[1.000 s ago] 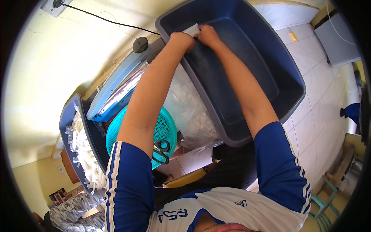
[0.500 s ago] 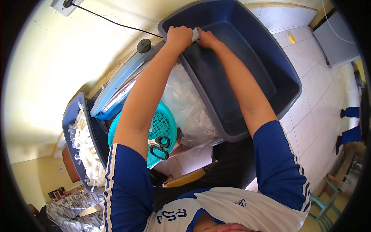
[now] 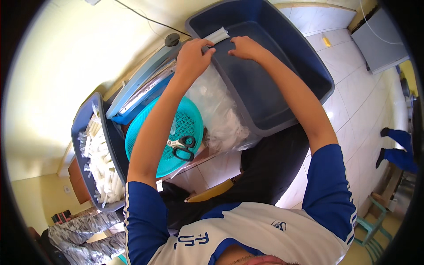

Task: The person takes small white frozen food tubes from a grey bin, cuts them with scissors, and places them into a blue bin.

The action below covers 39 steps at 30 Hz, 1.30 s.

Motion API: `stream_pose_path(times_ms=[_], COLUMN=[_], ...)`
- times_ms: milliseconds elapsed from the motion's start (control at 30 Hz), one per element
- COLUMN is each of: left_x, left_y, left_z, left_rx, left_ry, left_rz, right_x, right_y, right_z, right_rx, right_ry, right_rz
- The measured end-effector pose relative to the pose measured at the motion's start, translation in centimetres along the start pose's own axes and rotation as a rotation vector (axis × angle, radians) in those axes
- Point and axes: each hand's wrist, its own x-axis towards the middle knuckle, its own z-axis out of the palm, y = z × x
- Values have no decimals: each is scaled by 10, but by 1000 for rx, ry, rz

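A white, stick-like wrapped piece lies in the far left corner of the large dark blue tub. My left hand is over the tub's left rim, thumb and fingers apart, its fingertips close to the near end of that piece; whether they touch it I cannot tell. To the right, my right hand hovers over the tub with thumb and fingers parted and nothing between them. Below my left forearm sits a teal plastic basket holding black-handled scissors.
A clear plastic bag of pale contents lies between basket and tub. At left, another dark tub is filled with white sticks. Blue flat panels lean by the wall. Another person's legs show at far right.
Both hands have let go of the white piece, which now rests in the tub's corner. My left hand moved left and nearer; my right hand drew away to the right, and its fingers opened.
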Motion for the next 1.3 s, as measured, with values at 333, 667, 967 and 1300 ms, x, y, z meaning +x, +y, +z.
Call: stream_pose_path(times_ms=[333, 667, 967, 1300], left_x=[-117, -222, -306, -383], left_y=[30, 16, 20, -43], left_z=[-118, -182, -255, -308], left_rx=[-240, -199, -130, 27], left_ry=[-181, -206, -95, 159], left_rz=[-272, -307, -552, -769], right_x=[-127, -161, -157, -135], right_y=[-128, -227, -303, -432], right_z=[-9, 32, 49, 98], right_rx=[142, 242, 370, 609], right_ry=[263, 45, -1, 45], right_rz=[-415, -621, -793, -1128])
